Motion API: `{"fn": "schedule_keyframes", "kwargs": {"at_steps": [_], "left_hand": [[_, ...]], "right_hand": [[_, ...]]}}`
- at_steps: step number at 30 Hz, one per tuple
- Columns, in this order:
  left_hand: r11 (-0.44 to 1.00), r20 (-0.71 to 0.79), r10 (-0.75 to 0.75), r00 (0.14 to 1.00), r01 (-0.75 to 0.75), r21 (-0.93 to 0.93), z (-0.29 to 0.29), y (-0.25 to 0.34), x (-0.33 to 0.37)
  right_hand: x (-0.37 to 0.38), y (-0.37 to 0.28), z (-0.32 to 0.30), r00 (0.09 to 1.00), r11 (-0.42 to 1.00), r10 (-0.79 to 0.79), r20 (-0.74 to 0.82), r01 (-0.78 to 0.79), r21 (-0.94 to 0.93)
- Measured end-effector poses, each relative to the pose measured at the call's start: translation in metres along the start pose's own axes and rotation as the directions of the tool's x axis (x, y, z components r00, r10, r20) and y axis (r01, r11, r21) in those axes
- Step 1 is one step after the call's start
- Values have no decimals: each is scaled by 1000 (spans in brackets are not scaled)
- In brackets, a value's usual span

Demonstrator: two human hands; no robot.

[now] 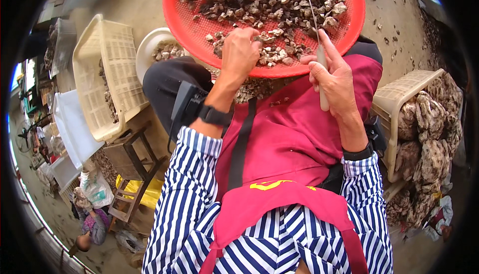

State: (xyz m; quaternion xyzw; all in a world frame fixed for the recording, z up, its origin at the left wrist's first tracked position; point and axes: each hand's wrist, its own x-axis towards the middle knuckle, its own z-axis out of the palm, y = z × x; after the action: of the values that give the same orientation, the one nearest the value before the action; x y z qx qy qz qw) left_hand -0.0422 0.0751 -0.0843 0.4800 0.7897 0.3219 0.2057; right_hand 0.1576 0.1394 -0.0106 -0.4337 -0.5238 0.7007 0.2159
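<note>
A round red perforated tray (174, 19) lies in front of me, its near rim by my lap. Dark brown, rough chunks (239, 0) are heaped over its far part, and smaller pale-faced pieces (273, 54) lie along the near side. My left hand (239, 52) reaches over the near side of the tray with its fingers curled down among the pieces; what is between the fingertips is hidden. My right hand (335, 77) grips the pale handle of a knife (321, 57) at the right rim. Its thin blade points away from me over the chunks.
At my left stand a white bowl (144, 49) of pale pieces, a cream plastic basket (127, 82) and a wooden stool (124, 159). On my right, another cream basket (394, 104) is filled with large brown clumps (429, 124). A person (95, 224) sits farther off at the lower left.
</note>
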Motion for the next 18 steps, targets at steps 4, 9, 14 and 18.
{"fn": "schedule_keyframes", "kwargs": {"at_steps": [4,9,14,18], "left_hand": [[965,88,10,996,-33,260,15,-6,19],[994,104,-17,994,6,105,8,1,15],[923,110,-79,991,115,-367,-16,37,-24],[846,-24,139,990,-131,-516,-16,61,-54]], "right_hand": [[-6,2,-5,999,999,31,-15,-31,14],[-7,7,-6,998,998,56,-7,-55,15],[-12,5,5,996,989,85,18,-87,116],[-16,5,23,991,964,100,87,-118,239]]}}
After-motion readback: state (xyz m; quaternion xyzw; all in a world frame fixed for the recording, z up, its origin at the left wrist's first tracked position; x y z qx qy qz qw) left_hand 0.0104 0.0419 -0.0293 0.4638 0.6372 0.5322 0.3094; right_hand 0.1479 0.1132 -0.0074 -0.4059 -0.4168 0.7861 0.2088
